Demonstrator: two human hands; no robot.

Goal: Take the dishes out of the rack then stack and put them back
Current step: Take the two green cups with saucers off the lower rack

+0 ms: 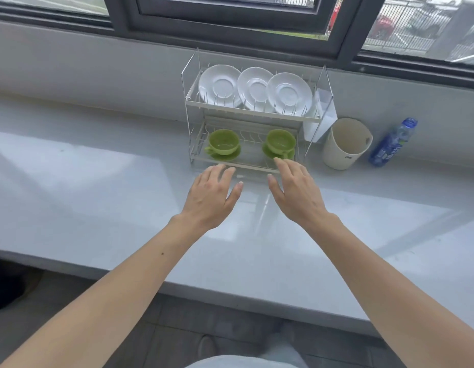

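A two-tier wire dish rack [324, 83] stands on the counter against the window wall. Its upper tier holds three white saucers [255, 87] on edge. On the lower tier sit two green cups, one at the left [223, 141] and one at the right [280, 140], each on a green saucer. My left hand [213, 196] hovers open over the counter just in front of the rack's lower left. My right hand [294, 191] is open too, its fingertips at the rack's front rail beside the right cup's handle. Neither hand holds anything.
A cream container [346, 144] stands right of the rack, with a blue plastic bottle [393, 142] beyond it. A white cutlery holder [322, 115] hangs on the rack's right side. The grey counter [97, 187] stretches left and toward me; its front edge runs below my forearms.
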